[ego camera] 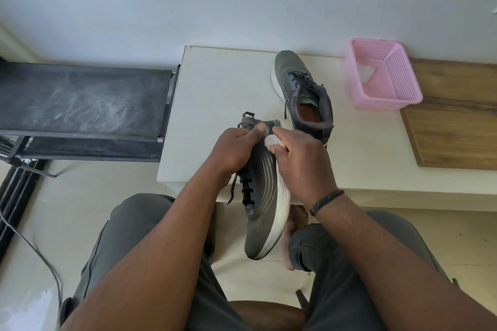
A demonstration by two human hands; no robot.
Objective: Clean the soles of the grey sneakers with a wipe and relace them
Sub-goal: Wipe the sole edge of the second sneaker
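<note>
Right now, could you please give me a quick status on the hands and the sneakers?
Left hand grips held sneaker; right hand presses wipe near its heel. Second sneaker on table. Nothing obstructing.

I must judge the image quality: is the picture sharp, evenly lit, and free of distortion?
Head view: soft, even daylight with faint shadows and no strong glare; the left hand, right hand, wipe and held sneaker look slightly soft; the wide lens bends the table edges and stretches the forearms; the pink basket is readable.

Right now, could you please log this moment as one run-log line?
left hand: grips grey sneaker with white sole | right hand: presses white wipe at heel | second sneaker: on table
</note>
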